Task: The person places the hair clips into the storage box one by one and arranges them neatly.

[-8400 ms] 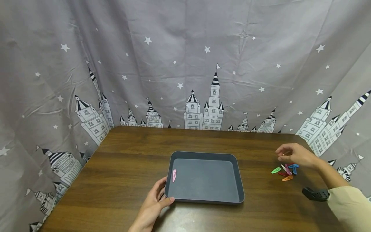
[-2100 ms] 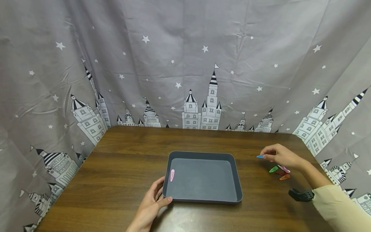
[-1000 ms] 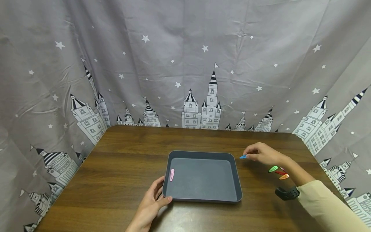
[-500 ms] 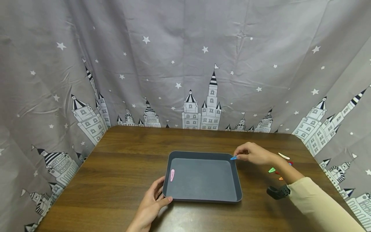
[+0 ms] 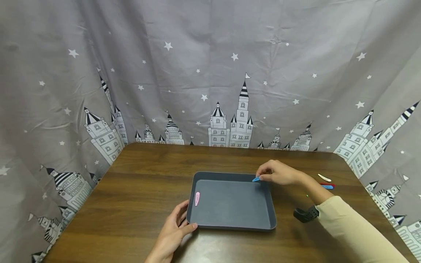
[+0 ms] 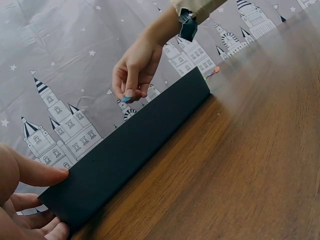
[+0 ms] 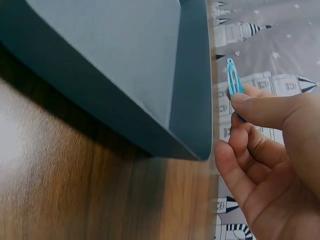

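My right hand (image 5: 277,173) pinches a blue snap hair clip (image 7: 233,77) between thumb and forefinger, above the back right corner of a grey rectangular tray (image 5: 230,227). The right wrist view shows the clip pointing up from the fingertips, outside the tray's wall there. With thumb at the rim and fingers against the outer wall, my left hand (image 5: 172,230) grips the tray's near left corner. Inside the tray, by its left wall, lies a pink hair clip (image 5: 197,199).
Right of the tray on the wooden table (image 5: 148,175) lie a white hair clip (image 5: 324,177) and another blue hair clip (image 5: 327,187) against a red one. A bit of green (image 5: 307,195) shows beside my right forearm, which hides other clips. A grey castle-print curtain (image 5: 184,73) hangs behind.
My right hand has picked the blue hair clip from the pile and carried it left, from beside the tray to over its back right corner. My left hand has kept its grip.
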`<control>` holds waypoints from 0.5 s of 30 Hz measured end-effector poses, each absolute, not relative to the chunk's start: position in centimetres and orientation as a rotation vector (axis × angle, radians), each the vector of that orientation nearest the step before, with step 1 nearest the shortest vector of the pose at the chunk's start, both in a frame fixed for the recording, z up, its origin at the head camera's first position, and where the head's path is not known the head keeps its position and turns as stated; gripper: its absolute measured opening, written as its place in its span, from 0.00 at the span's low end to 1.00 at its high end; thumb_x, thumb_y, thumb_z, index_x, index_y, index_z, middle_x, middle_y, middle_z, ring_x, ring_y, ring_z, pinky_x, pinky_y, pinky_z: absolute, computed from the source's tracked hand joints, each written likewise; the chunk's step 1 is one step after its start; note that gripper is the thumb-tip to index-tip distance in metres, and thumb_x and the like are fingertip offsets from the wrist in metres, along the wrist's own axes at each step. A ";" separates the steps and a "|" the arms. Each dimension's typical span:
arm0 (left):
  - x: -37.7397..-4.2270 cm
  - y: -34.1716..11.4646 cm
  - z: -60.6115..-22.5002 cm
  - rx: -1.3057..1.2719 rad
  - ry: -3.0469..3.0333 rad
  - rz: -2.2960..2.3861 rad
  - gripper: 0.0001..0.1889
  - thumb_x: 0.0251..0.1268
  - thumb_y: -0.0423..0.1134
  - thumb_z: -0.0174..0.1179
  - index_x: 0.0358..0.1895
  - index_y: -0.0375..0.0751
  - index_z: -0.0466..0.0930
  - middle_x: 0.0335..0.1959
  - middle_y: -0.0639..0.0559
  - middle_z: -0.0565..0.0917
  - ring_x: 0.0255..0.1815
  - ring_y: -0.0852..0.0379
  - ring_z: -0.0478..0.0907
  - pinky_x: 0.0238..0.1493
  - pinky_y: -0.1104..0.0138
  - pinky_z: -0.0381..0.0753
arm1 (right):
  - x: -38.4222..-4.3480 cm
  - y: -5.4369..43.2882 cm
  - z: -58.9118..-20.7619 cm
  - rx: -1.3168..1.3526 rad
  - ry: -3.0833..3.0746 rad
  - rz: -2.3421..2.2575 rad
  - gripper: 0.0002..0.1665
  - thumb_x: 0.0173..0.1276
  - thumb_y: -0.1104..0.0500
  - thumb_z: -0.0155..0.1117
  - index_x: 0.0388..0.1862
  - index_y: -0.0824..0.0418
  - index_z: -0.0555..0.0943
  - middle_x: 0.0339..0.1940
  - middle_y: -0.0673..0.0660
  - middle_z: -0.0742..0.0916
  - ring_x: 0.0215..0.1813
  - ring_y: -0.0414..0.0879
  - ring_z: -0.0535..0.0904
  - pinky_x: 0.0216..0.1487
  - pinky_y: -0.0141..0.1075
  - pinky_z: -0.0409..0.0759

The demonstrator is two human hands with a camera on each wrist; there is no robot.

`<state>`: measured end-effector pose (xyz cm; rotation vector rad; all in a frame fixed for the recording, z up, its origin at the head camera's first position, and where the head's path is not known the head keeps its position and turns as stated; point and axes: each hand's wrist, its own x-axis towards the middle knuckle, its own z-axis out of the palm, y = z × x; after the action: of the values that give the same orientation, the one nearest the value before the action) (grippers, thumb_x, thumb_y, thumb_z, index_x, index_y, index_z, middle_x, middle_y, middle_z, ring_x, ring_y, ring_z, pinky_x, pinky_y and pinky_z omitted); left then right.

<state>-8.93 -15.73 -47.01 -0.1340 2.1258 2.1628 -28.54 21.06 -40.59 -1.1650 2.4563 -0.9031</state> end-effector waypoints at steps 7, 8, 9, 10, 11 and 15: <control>-9.0 -15.8 -47.1 -0.140 2.149 2.153 0.42 0.59 0.19 0.66 0.78 0.31 0.59 0.76 0.29 0.64 0.77 0.32 0.59 0.75 0.44 0.62 | -28.5 19.4 -40.7 -1.178 2.441 -0.862 0.05 0.74 0.64 0.66 0.40 0.60 0.89 0.31 0.56 0.87 0.33 0.40 0.76 0.34 0.32 0.75; -9.0 -15.8 -47.1 -0.138 2.150 2.151 0.42 0.59 0.19 0.66 0.78 0.31 0.59 0.76 0.29 0.64 0.77 0.32 0.59 0.75 0.44 0.62 | -28.5 19.2 -40.7 -1.181 2.437 -0.856 0.05 0.74 0.64 0.66 0.40 0.60 0.89 0.30 0.55 0.87 0.33 0.39 0.76 0.34 0.32 0.75; -9.0 -15.7 -47.1 -0.135 2.148 2.150 0.42 0.59 0.19 0.66 0.78 0.31 0.59 0.76 0.29 0.64 0.77 0.32 0.59 0.75 0.44 0.62 | -28.5 18.9 -40.8 -1.187 2.436 -0.849 0.05 0.74 0.63 0.67 0.40 0.60 0.89 0.29 0.54 0.86 0.32 0.39 0.75 0.33 0.31 0.74; -9.0 -15.7 -47.1 -0.132 2.146 2.150 0.42 0.59 0.19 0.66 0.78 0.31 0.59 0.76 0.29 0.64 0.77 0.32 0.59 0.75 0.44 0.62 | -28.6 18.7 -40.9 -1.194 2.435 -0.842 0.05 0.74 0.63 0.67 0.40 0.60 0.89 0.29 0.52 0.86 0.32 0.39 0.75 0.33 0.31 0.74; -9.0 -15.7 -47.1 -0.130 2.141 2.152 0.42 0.59 0.19 0.66 0.78 0.31 0.59 0.76 0.29 0.64 0.77 0.32 0.59 0.75 0.44 0.62 | -28.6 18.4 -41.0 -1.198 2.434 -0.840 0.05 0.74 0.63 0.67 0.40 0.60 0.89 0.28 0.50 0.85 0.31 0.38 0.75 0.32 0.31 0.73; -9.1 -15.5 -47.1 -0.132 2.134 2.151 0.42 0.59 0.20 0.66 0.78 0.31 0.59 0.76 0.29 0.63 0.77 0.31 0.58 0.75 0.44 0.62 | -28.8 17.5 -41.1 -1.220 2.427 -0.830 0.05 0.74 0.63 0.66 0.40 0.60 0.89 0.26 0.46 0.83 0.30 0.37 0.73 0.31 0.30 0.71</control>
<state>-9.08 -15.53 -47.11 -0.1325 2.1336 2.1512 -28.80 17.52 -41.11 -1.2196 2.4266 -0.8303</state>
